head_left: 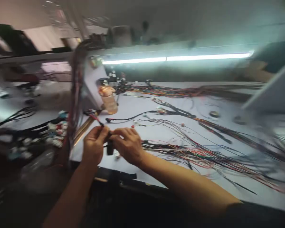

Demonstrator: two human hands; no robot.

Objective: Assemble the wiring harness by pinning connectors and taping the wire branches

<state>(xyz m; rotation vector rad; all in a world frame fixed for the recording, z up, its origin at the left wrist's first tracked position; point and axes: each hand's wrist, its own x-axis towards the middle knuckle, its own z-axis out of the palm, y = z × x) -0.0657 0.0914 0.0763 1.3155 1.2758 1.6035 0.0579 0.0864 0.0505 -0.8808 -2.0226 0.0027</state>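
Two hands at a wiring bench, red-and-black lead between them

Item one: left hand [94, 145], thumb and forefinger narrowing to a pinch and holding a red-and-black lead [98, 119], which is running off towards eleven o'clock.
Item two: right hand [128, 144], fingertips drawing close together and meeting the left at the lead's near end; whether they are gripping anything, one cannot tell.
Item three: black piece [110, 148], hanging at six o'clock below the fingertips. The hands are probably meeting so that one is steadying while the other is working fine parts.

Outward: bottle [109, 100], standing at twelve; hanging cable bundle [76, 79], dropping at eleven; connectors [55, 131], lying heaped at nine; loose wires [192, 152], spreading past three, seemingly laid lengthwise against tangling; lamp [175, 59], shining at one, presumably lighting the bench.

Obscured: fingers are hiding the lead's end; blur is softening the connectors; the frame's right edge is cutting off the wires.
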